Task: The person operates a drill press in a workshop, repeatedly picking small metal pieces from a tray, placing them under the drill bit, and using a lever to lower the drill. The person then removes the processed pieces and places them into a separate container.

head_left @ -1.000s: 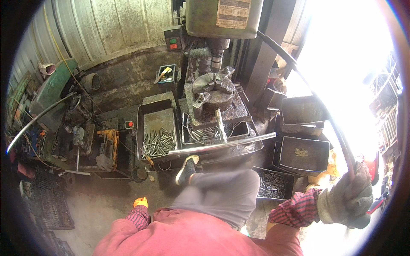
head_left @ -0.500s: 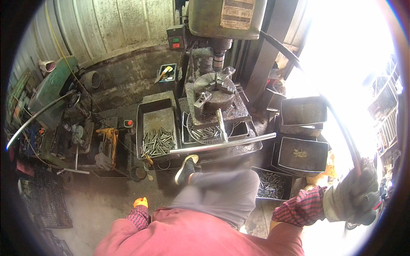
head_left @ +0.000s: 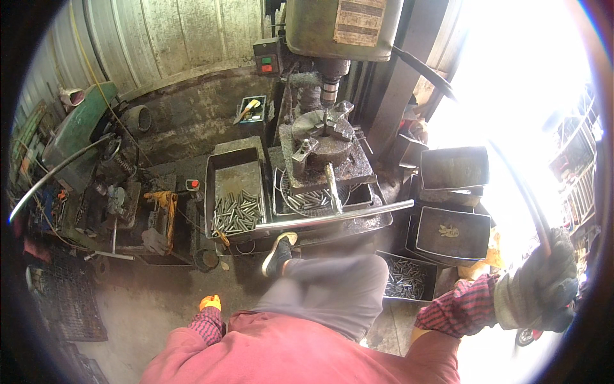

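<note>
Right hand [head_left: 536, 289], gloved in grey, out at the far right, arm bent, checked cuff showing; fist closed round the end of the long feed lever [head_left: 511, 179]. Lever arcing up and left from the fist to the green drill press [head_left: 342, 29] at top centre. Left hand [head_left: 210, 302] low beside the red-shirted body, only an orange-gloved tip showing past the cuff; cannot tell whether open or closed, nor whether holding anything.

Chuck [head_left: 323, 128] on the press table just under the spindle. Tray [head_left: 235, 185] of short metal rods left of the table, touching its base; a second lot of rods in a bin [head_left: 409, 278] low right, near the knee. Two dark empty-looking boxes [head_left: 454, 198] stacked right of the table, below the lever's arc. Shoe [head_left: 278, 253] resting at the front rail. Cluttered bench [head_left: 96, 192] along the left; bare concrete floor between it and the legs. Glare washing out everything beyond the right hand.
</note>
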Action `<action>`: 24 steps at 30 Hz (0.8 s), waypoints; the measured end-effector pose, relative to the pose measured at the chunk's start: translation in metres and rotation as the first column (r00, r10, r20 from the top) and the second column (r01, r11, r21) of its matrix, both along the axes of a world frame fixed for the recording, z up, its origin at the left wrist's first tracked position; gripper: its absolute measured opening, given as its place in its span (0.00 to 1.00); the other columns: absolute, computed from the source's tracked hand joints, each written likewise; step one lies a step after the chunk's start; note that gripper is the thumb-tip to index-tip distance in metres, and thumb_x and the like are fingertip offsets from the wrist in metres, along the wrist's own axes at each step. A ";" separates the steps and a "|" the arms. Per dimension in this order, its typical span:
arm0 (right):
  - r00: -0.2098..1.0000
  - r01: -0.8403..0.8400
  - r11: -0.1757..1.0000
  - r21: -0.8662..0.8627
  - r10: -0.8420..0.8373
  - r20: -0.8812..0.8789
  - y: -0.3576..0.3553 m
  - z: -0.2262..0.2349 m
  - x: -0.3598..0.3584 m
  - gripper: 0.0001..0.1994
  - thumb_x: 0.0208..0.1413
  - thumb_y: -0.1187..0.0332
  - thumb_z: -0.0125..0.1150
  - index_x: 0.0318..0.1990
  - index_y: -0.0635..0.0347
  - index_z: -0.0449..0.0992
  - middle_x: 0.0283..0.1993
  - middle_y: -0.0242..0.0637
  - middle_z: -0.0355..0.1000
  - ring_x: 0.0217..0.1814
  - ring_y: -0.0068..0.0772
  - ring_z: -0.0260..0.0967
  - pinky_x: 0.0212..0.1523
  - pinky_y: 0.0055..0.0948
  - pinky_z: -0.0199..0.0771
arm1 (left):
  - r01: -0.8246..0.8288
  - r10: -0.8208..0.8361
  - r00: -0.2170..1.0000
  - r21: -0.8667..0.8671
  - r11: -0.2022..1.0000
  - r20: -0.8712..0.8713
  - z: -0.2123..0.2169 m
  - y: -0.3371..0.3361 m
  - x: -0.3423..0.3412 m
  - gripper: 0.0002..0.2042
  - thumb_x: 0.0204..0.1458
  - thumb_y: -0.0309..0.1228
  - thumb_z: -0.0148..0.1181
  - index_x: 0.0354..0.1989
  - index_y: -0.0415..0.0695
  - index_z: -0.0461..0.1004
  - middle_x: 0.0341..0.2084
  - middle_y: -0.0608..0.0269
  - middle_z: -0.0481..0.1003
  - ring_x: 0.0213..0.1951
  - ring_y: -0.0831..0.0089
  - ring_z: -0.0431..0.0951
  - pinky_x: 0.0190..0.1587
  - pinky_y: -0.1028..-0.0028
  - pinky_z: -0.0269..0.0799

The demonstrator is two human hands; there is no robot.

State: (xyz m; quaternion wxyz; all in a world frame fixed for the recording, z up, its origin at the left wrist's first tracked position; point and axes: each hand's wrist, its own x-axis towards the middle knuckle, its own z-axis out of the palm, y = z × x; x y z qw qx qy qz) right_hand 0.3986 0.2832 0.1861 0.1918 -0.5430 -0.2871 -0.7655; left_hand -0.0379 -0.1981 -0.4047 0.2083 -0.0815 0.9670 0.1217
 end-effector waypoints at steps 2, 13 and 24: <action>0.999 -0.001 1.000 0.011 0.001 0.040 0.001 0.005 -0.004 0.14 0.63 0.35 0.56 0.33 0.25 0.75 0.31 0.02 0.70 0.32 0.16 0.67 0.35 0.34 0.58 | -0.003 0.003 1.000 0.025 1.000 0.003 0.002 0.000 0.002 0.18 0.59 0.47 0.64 0.41 0.43 0.85 0.38 0.52 0.85 0.43 0.55 0.85 0.52 0.59 0.77; 0.877 0.359 0.891 0.279 -0.424 0.225 0.025 0.020 0.017 0.22 0.72 0.44 0.45 0.59 0.46 0.73 0.46 0.26 0.74 0.38 0.24 0.74 0.38 0.36 0.75 | 0.180 -0.131 0.978 0.342 0.922 -0.161 0.061 0.064 -0.022 0.19 0.59 0.43 0.66 0.52 0.42 0.81 0.45 0.52 0.84 0.48 0.61 0.85 0.53 0.66 0.77; -0.857 -0.511 -0.615 0.601 0.421 -0.297 0.036 0.039 -0.050 0.23 0.68 0.50 0.51 0.53 0.62 0.77 0.40 0.26 0.78 0.43 0.26 0.77 0.55 0.46 0.71 | 0.876 -0.388 0.477 0.391 0.283 -0.789 0.282 0.250 -0.033 0.35 0.61 0.47 0.68 0.68 0.35 0.68 0.62 0.43 0.73 0.59 0.53 0.78 0.62 0.62 0.74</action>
